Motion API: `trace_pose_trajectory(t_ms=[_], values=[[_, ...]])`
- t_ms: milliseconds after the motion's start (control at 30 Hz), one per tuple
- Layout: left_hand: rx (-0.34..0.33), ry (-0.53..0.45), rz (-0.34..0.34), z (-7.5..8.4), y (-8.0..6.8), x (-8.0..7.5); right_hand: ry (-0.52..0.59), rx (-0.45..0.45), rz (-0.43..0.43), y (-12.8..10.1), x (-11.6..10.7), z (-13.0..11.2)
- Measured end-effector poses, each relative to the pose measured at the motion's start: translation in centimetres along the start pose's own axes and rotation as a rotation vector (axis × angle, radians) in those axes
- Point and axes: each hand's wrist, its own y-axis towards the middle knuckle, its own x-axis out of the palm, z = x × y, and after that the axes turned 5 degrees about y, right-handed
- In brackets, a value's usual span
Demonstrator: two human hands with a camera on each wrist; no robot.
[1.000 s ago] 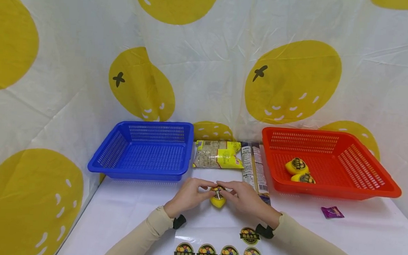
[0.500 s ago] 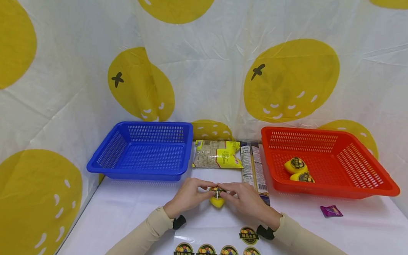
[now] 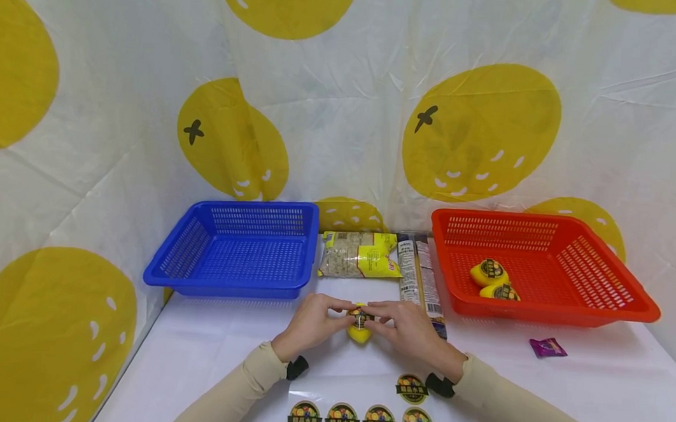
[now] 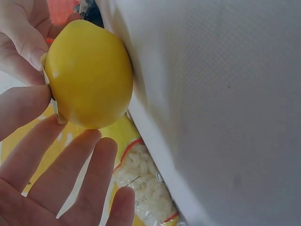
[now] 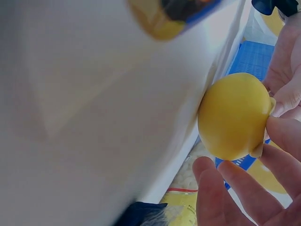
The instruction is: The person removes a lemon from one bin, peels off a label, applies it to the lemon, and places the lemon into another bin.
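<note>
A yellow lemon (image 3: 359, 335) rests on the white table between both hands, its dark round label (image 3: 360, 317) facing up. My left hand (image 3: 312, 324) holds it from the left, thumb and forefinger at the label. From the right, my right hand (image 3: 409, 331) holds it the same way, fingertips on the label's edge. In the left wrist view, the label's rim stands slightly off the lemon (image 4: 91, 75). A label edge also lifts from the lemon (image 5: 233, 115) in the right wrist view. The other fingers spread beside or under the fruit.
A blue basket (image 3: 239, 291) stands back left. The red basket (image 3: 556, 315) at right holds two labelled lemons (image 3: 490, 273). Between them lie a yellow bag (image 3: 361, 257) and long packets (image 3: 423, 279). A label sheet (image 3: 334, 389) lies in front, a purple sachet (image 3: 547, 348) at right.
The two forefingers, close together over the lemon's far end before, are now a little apart, and yellow shows between them. Otherwise the hands and lemon stay about in place.
</note>
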Motion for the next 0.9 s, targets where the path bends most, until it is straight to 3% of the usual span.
trace_pose_trajectory(t_ms=[700,900], values=[[-0.003,0.018,0.038,0.12,0.07,0.23,-0.006,-0.023,0.048,0.26,0.23,0.07],[-0.015,0.025,0.037,0.09,0.09,0.40,0.011,-0.005,0.027,0.25,0.23,0.03]])
